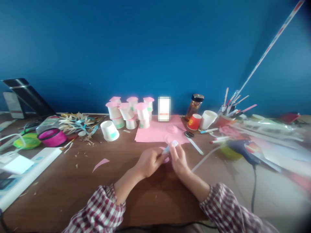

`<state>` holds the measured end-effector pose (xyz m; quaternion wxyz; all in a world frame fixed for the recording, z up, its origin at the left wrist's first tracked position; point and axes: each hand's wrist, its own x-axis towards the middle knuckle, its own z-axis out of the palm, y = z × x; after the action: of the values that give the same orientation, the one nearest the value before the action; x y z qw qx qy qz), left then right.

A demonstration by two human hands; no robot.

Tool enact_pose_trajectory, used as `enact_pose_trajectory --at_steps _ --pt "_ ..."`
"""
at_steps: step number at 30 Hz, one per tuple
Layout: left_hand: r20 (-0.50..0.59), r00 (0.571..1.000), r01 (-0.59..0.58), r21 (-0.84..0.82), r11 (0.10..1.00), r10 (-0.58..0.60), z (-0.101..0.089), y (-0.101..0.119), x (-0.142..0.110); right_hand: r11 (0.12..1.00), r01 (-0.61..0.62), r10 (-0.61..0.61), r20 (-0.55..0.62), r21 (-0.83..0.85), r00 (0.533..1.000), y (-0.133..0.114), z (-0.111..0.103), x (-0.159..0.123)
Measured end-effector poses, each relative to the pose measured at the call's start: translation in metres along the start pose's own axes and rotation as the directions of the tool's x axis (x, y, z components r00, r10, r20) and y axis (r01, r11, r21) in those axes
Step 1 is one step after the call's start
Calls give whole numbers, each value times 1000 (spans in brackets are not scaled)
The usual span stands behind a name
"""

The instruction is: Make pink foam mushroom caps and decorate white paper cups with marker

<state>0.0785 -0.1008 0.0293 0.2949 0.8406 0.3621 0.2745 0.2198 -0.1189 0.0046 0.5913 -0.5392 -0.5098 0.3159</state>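
Observation:
Just in front of the pink sheets, my two hands meet over the brown table. My left hand [150, 162] is closed around a small white and pale blue tube [166, 149], its fingers wrapped about the lower end. The fingers of my right hand [179, 159] are closed at the tube's white upper end. A pink paper piece [167, 160] shows partly between and behind the hands; which hand touches it I cannot tell. Beyond them, round pink paper pieces [172, 129] lie on the pink paper sheets [148, 133], next to scissors with black handles [189, 134].
Paper cups with pink tops [120, 113] stand stacked at the back, near an upturned white cup [109, 131]. A red cup [193, 122], a jar [195, 106] and a pen holder [224, 121] stand right. A glue gun [240, 150] lies right; a power strip [29, 174] left.

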Motion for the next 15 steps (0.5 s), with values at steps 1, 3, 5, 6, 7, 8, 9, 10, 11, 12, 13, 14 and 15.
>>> enact_pose_trajectory --at_steps 1,3,5,6,7,8,9,10,11,12,13,14,15 --pt "-3 1000 1 1 1000 -1 0 1 0 1000 -18 18 -12 11 1000 -1 1 -1" --pt "-8 1000 -3 21 1000 4 0 2 0 998 -47 48 -24 28 999 -3 2 -1" --pt "-13 1000 -11 56 998 11 1 2 0 997 -70 71 -28 39 997 -4 2 -2" --pt "-14 1000 -15 74 997 16 1 1 0 996 -78 80 -29 46 996 -4 2 -2" --pt "-16 1000 -20 87 996 22 1 1 -1 995 -84 86 -31 53 996 -4 3 -2" --pt "-20 999 -25 95 995 27 1 1 -1 994 -88 90 -32 59 995 -3 3 -1" --pt "-24 999 -29 98 995 31 1 1 -1 994 -90 92 -32 65 995 -3 3 -1" --pt "-25 999 -34 96 995 37 1 1 0 994 -90 92 -30 69 995 -2 3 -1" --pt "-26 999 -39 93 995 42 1 1 0 994 -88 90 -27 71 996 -2 3 0" --pt "-26 999 -43 91 995 46 1 1 0 993 -87 89 -26 74 996 -2 3 0" --pt "-26 998 -47 91 995 49 1 1 -1 993 -89 91 -26 80 996 -3 3 0" --pt "-32 998 -47 92 995 50 1 1 -1 991 -94 96 -22 92 995 -4 3 0" --pt "-41 998 -42 91 995 46 1 1 -1 989 -103 104 -9 108 995 -4 3 0"
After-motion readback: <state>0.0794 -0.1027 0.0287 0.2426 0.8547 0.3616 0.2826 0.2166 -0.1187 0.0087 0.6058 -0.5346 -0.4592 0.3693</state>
